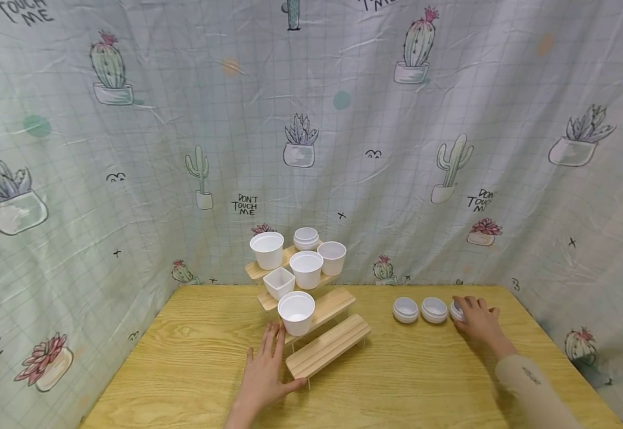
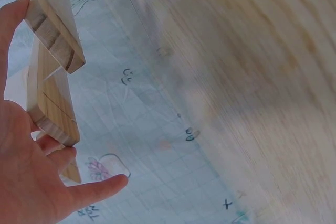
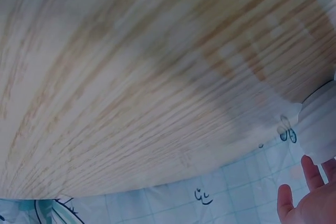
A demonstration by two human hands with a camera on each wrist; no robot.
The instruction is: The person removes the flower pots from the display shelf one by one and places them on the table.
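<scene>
A tiered wooden stand point(image 1: 329, 347) carries several white pots, among them a round pot point(image 1: 296, 313) on its second tier from the front and a square pot point(image 1: 279, 283) one tier higher. My left hand point(image 1: 262, 372) spreads along the stand's left end. Its thumb touches the lowest board's corner, and its fingers reach the end of the board above. The left wrist view shows the board ends point(image 2: 55, 40) beside the spread fingers. At the right, my right hand point(image 1: 479, 320) grips a small round white pot point(image 1: 456, 310) with its fingertips. This pot point(image 3: 321, 121) is partly cut off in the right wrist view.
Two similar small white pots, a left one point(image 1: 405, 310) and a middle one point(image 1: 433, 310), stand in a row beside the gripped pot. The wooden table point(image 1: 397, 381) meets a cactus-print curtain point(image 1: 343, 196) at the back and both sides.
</scene>
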